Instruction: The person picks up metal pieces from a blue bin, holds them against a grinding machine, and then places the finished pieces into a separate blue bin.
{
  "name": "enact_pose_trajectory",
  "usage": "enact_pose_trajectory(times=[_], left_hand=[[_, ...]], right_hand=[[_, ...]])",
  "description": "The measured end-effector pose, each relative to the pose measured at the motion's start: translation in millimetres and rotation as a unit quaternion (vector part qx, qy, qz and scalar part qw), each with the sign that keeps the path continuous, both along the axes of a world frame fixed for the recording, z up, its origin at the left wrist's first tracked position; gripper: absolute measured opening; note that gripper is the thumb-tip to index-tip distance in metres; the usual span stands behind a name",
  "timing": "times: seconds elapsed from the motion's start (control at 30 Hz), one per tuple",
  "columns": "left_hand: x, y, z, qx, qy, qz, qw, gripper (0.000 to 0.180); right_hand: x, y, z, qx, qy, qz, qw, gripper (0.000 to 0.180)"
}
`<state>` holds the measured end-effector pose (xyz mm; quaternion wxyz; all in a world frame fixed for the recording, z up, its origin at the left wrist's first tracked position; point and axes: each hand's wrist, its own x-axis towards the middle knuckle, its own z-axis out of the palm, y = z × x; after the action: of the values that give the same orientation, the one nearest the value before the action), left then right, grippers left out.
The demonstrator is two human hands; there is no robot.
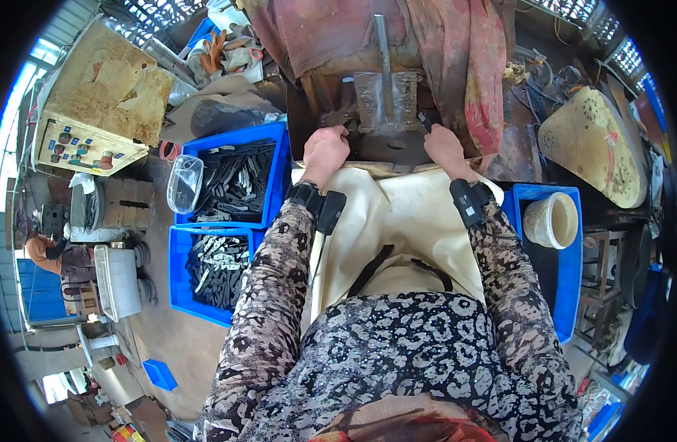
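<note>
In front of me is a dark machine recess under a stained reddish cloth (467, 81). An upright metal pipe (382, 51) comes down inside it, before a rough grey grinding surface (406, 96), with a whitish blur at its lower end. My left hand (326, 153) is closed at the left side of the recess; what its fingers hold is too hidden to name. On the opposite side, my right hand (447, 149) pinches a small dark metal piece (424, 120) that points toward the grinding surface. Both hands are apart, just above the recess's front edge.
To my left stand two blue bins (178, 250) of dark and silvery flat metal pieces, with a clear plastic tub (184, 184) on one. Right of me, another blue bin (574, 295) holds a whitish bucket (550, 221). A co-worker (47, 250) sits far left.
</note>
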<state>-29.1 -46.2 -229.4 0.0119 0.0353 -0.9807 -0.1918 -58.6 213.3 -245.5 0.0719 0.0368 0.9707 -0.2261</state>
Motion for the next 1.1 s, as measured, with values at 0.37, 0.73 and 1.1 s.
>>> enact_pose_trajectory(times=[0.37, 0.73, 1.1], left_hand=[[2.7, 0.1, 3.5, 0.012, -0.011, 0.003, 1.0, 0.023], [13.1, 13.0, 7.6, 0.01, 0.0, -0.029, 1.0, 0.023], [6.2, 3.8, 15.2, 0.043, 0.075, -0.036, 0.996, 0.019]], right_hand=[[-61.1, -20.2, 91.3, -0.053, 0.251, -0.004, 0.966, 0.036], [-133.9, -75.9, 150.4, 0.019, 0.308, 0.103, 0.946, 0.035], [-154.2, -81.9, 155.7, 0.067, 0.349, 0.1, 0.929, 0.026]])
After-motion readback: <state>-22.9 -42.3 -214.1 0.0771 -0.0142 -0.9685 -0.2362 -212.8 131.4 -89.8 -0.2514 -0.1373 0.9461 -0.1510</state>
